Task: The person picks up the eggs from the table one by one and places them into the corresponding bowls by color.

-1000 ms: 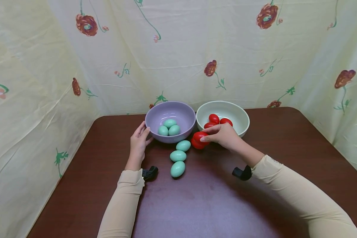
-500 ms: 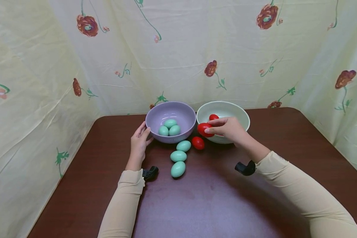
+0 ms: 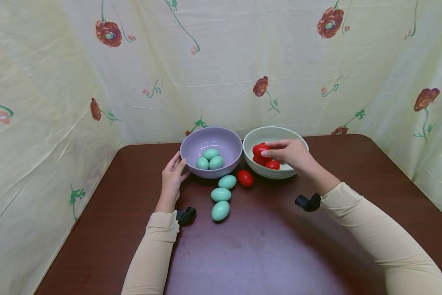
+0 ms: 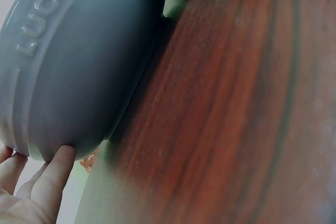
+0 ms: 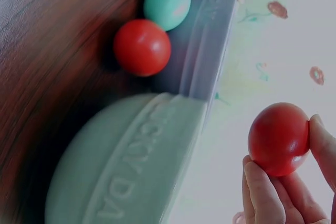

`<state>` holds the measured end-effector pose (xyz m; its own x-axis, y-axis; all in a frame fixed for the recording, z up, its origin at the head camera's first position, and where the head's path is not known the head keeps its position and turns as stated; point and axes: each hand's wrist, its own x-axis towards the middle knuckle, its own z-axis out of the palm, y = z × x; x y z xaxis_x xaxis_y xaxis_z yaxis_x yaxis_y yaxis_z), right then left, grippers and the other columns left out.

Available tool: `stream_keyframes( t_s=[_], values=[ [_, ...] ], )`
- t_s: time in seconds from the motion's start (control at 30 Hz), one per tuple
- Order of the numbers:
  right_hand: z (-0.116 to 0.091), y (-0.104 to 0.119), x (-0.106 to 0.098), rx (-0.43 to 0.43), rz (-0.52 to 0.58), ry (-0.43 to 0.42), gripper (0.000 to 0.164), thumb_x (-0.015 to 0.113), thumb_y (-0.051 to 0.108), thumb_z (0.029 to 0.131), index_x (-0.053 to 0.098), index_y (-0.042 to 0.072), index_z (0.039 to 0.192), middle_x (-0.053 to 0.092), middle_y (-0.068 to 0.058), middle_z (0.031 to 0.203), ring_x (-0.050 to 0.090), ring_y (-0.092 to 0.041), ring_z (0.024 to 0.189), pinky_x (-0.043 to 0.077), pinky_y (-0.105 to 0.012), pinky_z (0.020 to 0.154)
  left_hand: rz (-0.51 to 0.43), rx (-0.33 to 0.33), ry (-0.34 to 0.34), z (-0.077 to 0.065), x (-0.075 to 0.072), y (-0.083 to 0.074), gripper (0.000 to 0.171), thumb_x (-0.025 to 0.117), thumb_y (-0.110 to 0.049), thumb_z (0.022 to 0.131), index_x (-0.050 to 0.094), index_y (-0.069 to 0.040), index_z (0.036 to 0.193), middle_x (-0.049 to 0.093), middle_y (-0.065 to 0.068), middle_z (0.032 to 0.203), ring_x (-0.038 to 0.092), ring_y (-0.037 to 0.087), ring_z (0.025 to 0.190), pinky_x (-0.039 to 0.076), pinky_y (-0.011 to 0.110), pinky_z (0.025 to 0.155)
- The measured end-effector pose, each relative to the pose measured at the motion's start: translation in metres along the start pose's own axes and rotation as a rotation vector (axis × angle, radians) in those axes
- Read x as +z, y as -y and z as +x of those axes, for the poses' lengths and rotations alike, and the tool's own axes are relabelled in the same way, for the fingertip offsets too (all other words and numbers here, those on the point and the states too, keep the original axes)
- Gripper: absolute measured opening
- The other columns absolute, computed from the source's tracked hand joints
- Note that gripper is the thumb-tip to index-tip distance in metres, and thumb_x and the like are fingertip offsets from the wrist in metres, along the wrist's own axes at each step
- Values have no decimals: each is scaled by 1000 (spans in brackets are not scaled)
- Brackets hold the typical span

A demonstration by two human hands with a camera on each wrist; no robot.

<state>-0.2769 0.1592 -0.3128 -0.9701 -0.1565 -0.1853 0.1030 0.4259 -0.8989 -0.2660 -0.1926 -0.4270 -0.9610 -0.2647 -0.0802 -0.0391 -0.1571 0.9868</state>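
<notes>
My right hand (image 3: 290, 153) pinches a red egg (image 5: 279, 139) between thumb and fingertips, over the left part of the pale green bowl (image 3: 298, 141). More red eggs (image 3: 272, 164) lie inside that bowl, partly hidden by the held egg and hand. My left hand (image 3: 172, 176) rests against the left outer side of the purple bowl (image 3: 226, 137), its fingers fairly straight and spread on the wall (image 4: 63, 153). Three mint-green eggs (image 3: 211, 154) sit in the purple bowl.
Three more mint-green eggs (image 3: 221, 194) lie in a row on the dark wooden table (image 3: 257, 254), in front of the purple bowl. A single red egg (image 3: 245, 178) lies before the gap between the bowls. A floral curtain (image 3: 213, 61) hangs behind the table.
My right hand has lifted one red egg from the table in front of the bowls and carried it up and right over the pale green bowl. My left hand has stayed in place.
</notes>
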Motion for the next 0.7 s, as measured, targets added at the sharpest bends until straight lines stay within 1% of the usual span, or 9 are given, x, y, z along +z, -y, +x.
stream_keyframes(
  t_s=[0.07, 0.13, 0.27, 0.4, 0.47, 0.63, 0.7],
  values=[
    [1, -1, -2, -2, -10, -13, 54, 79, 38, 84, 68, 8, 128, 74, 13, 87, 72, -14, 86, 57, -21, 75, 0, 2, -4, 0, 0, 0, 55, 59, -25, 101, 42, -19, 152, 35, 3, 162, 46, 20, 141, 48, 48, 106],
    [3, -2, -4, -4, -22, -20, 54, 79, 39, 84, 69, 8, 127, 74, 10, 91, 71, -9, 82, 57, -19, 73, 2, 6, -2, 0, 0, 0, 55, 59, -25, 101, 41, -19, 153, 34, 3, 162, 46, 21, 141, 48, 48, 105],
    [6, -5, -6, -1, -33, -22, 54, 79, 41, 84, 69, 9, 127, 76, 5, 99, 71, -9, 83, 57, -18, 73, -1, 12, -4, -1, 0, 0, 55, 59, -24, 101, 42, -19, 152, 35, 4, 161, 47, 20, 141, 48, 47, 105],
    [10, -9, -6, 3, -39, -25, 53, 78, 40, 85, 69, 9, 127, 76, 2, 102, 71, -10, 84, 58, -18, 74, 0, 11, -6, -2, 0, 0, 54, 59, -25, 101, 42, -19, 152, 35, 4, 161, 47, 20, 141, 48, 48, 106],
    [12, -11, -5, 9, -37, -24, 53, 78, 39, 86, 68, 8, 128, 76, -1, 106, 71, -11, 85, 59, -22, 78, 4, 10, -3, -2, 0, -1, 55, 59, -25, 101, 42, -19, 153, 35, 4, 162, 46, 21, 141, 48, 48, 106],
    [17, -17, -3, 35, -27, -11, 56, 76, 39, 87, 65, 7, 132, 70, -12, 124, 71, -14, 95, 57, -33, 95, 11, 3, -1, -2, 0, -1, 55, 59, -25, 101, 42, -19, 153, 35, 4, 162, 46, 21, 141, 48, 48, 106],
    [19, -19, -2, 39, -23, -11, 56, 76, 38, 87, 65, 7, 132, 69, -13, 126, 70, -16, 99, 57, -33, 96, 13, 2, 2, -2, 0, -1, 55, 59, -25, 101, 41, -19, 153, 34, 3, 162, 46, 21, 141, 48, 48, 106]
  ],
)
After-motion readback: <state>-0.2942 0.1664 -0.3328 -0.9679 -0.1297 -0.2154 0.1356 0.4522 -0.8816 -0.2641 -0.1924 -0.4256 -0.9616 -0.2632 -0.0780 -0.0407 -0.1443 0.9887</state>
